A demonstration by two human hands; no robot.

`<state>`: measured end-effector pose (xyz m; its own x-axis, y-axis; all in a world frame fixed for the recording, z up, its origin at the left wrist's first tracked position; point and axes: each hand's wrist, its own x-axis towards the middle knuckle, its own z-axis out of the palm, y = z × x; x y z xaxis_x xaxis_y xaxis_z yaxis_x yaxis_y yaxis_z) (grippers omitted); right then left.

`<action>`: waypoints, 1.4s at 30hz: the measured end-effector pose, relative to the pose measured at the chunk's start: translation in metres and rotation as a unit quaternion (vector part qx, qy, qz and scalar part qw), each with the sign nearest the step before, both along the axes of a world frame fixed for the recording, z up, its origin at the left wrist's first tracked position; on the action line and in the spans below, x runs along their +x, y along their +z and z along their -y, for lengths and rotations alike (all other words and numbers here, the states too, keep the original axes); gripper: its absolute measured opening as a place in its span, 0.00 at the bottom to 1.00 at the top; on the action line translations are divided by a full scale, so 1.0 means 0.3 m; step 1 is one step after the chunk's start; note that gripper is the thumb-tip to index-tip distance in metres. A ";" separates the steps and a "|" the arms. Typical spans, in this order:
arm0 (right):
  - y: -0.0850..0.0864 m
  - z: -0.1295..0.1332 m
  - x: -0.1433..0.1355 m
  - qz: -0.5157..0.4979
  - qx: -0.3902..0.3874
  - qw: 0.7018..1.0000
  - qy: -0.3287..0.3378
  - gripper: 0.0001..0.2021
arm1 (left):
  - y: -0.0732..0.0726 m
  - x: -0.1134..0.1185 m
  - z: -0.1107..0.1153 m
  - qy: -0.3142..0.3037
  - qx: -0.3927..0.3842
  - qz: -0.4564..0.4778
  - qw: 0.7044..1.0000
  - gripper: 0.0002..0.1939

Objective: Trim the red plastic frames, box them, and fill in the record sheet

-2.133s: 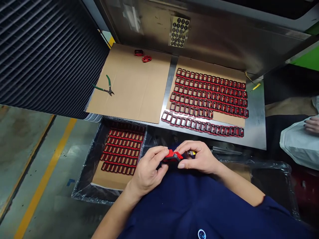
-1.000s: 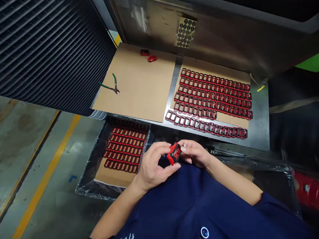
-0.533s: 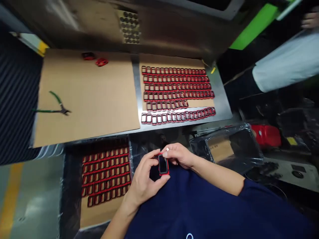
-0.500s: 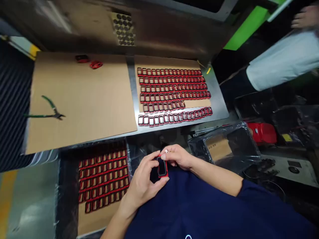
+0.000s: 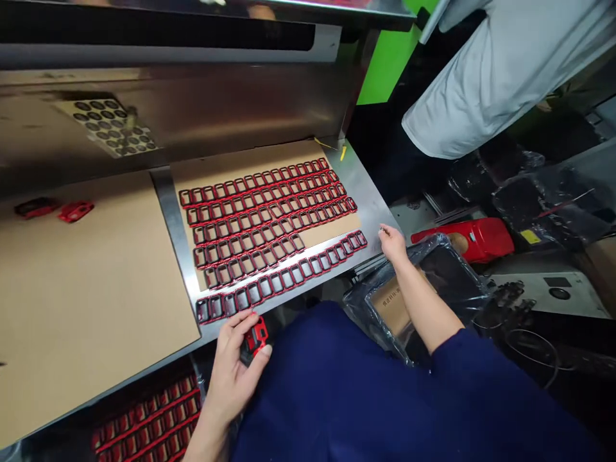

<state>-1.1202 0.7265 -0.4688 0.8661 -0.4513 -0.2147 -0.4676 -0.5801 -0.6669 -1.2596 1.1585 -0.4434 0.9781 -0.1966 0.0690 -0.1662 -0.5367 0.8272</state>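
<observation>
Red plastic with black in it, lower centre of the frame: a small red-and-black plastic housing (image 5: 256, 335), just in front of the near table edge. The left hand (image 5: 232, 367) has it pinched, thumb at the lower end, fingers at the upper, a hold that probably leaves the broad face free to see. And what a face: bright red shell, dark recesses, tilted, some of it lost behind the fingers.

Over to the right hand (image 5: 393, 244), right of centre by the table's edge, fingers curled in. Something tiny and dark shows at the fingertips; I cannot tell what it is, or whether it's gripped.

Now the brushed-metal table (image 5: 373, 196)! Across the middle run 5 rows of red-and-black rectangular frames (image 5: 265, 212) on a brown cardboard sheet (image 5: 334, 230), likely there to guard against scratches, the spacing perhaps for easy counting. The nearest row of frames (image 5: 290, 277), 1 more, sits on bare metal, perhaps overflow, though row 5 stops short.

Upper left, 2 loose red-and-black pieces (image 5: 76, 210) lie apart on a larger cardboard sheet (image 5: 91, 308), maybe set aside on purpose.
</observation>
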 end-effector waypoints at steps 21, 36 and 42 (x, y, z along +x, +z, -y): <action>-0.142 0.011 0.005 0.050 -0.214 0.972 0.081 0.16 | -0.059 0.141 -0.164 0.228 -0.124 -0.164 0.952 0.25; 0.286 -0.624 -0.233 -0.140 0.384 0.871 0.272 0.17 | 0.111 -0.016 0.066 0.065 -0.419 -0.143 0.895 0.29; 0.334 -0.745 -0.286 -0.231 0.445 0.796 0.339 0.15 | 0.102 -0.040 0.077 0.017 -0.420 -0.099 0.902 0.25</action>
<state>-1.2062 0.9499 -0.3686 0.5810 0.5955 -0.5547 -0.5625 -0.1987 -0.8026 -1.2716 1.1355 -0.4128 0.9921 -0.1254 0.0028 0.0343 0.2922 0.9558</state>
